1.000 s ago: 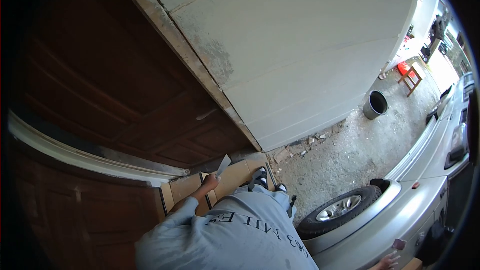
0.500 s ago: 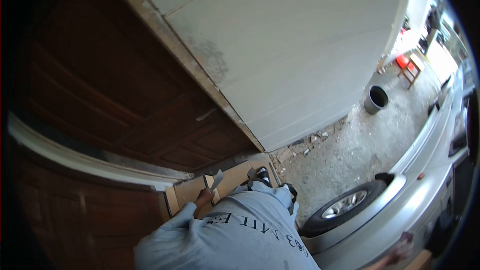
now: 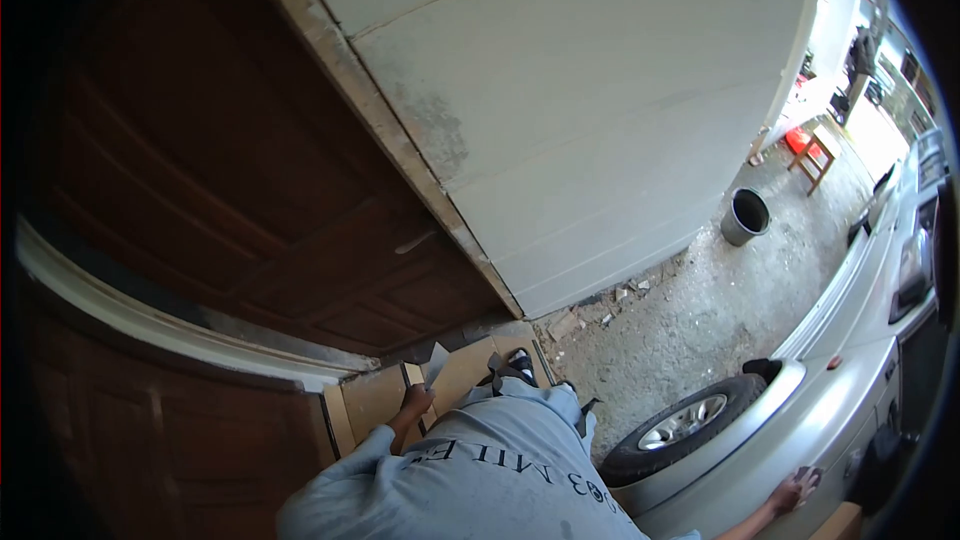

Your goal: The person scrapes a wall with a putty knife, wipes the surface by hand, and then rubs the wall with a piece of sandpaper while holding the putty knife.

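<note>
My left hand (image 3: 417, 400) is closed low in front of my body, gripping a thin grey sheet (image 3: 436, 364) with a pointed corner. Beneath it lies flattened cardboard (image 3: 465, 365), where my sandalled foot (image 3: 521, 362) shows. Stretched far out to the right, my right hand (image 3: 793, 491) has its fingers round a small dark reddish pad (image 3: 808, 477). That pad is against the side of the silver car (image 3: 850, 390), behind the wheel (image 3: 685, 423). My grey lettered shirt (image 3: 500, 470) fills the bottom middle.
Brown panelled doors (image 3: 200, 190) stand on the left, beside a pale wall (image 3: 600, 90). Broken rubble (image 3: 590, 315) runs along the wall's foot. Farther off on the concrete floor are a dark bucket (image 3: 746, 217) and a wooden stool (image 3: 815, 157). A cardboard edge (image 3: 838, 522) shows bottom right.
My right hand, blurred before, has moved up and shows more clearly on the car's side with the pad. My left hand and the grey sheet have shifted slightly. The whole view has tilted a little.
</note>
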Demonstrator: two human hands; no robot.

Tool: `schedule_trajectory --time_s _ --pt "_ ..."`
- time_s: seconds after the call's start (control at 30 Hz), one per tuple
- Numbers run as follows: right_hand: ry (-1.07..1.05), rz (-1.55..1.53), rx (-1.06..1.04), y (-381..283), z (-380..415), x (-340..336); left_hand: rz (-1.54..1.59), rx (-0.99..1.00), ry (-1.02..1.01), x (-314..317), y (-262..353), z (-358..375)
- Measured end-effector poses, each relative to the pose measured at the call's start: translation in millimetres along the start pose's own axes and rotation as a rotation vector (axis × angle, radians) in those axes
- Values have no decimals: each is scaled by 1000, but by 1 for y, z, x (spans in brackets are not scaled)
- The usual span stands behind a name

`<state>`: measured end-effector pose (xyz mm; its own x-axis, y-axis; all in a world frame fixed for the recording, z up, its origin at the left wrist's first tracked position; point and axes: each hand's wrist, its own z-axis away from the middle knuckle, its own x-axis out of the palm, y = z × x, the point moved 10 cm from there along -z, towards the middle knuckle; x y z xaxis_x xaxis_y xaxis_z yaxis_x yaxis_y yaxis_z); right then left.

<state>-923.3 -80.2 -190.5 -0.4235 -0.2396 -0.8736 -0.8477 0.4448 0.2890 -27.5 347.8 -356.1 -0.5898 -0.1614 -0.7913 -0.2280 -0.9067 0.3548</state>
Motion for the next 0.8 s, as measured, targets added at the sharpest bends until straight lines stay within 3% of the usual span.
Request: schedule_trajectory --time_s 0.1,0.2,0.23,0.27,0.33,0.43,0.47,0.5,0.57,0.67,0.8 --pt "155 -285 12 23 1 31 98 -33 35 -8 3 22" --pt "216 -668 452 -22 21 -86 210 49 185 -22 14 15" --pt "302 -815 440 -56 22 -105 238 125 282 -29 19 7" --pt "354 -946 318 -114 27 -145 372 11 161 -35 39 -6" --pt "234 -1352 36 -259 33 -229 598 142 208 -86 141 17" --pt "-32 -1835 -455 -415 86 -357 1041 314 -34 -133 266 55" --pt "205 -1806 -639 -413 111 -439 1148 355 -67 -152 302 78" --pt "331 -1882 -880 -425 134 -476 1256 403 -86 -168 326 94" --pt "467 -2027 -1056 -434 169 -520 1354 556 -173 -188 358 115" --pt "471 -2090 -1211 -443 203 -548 1409 814 -199 -218 383 152" --pt "380 -2013 -1352 -450 224 -561 1369 635 5 -235 371 158"
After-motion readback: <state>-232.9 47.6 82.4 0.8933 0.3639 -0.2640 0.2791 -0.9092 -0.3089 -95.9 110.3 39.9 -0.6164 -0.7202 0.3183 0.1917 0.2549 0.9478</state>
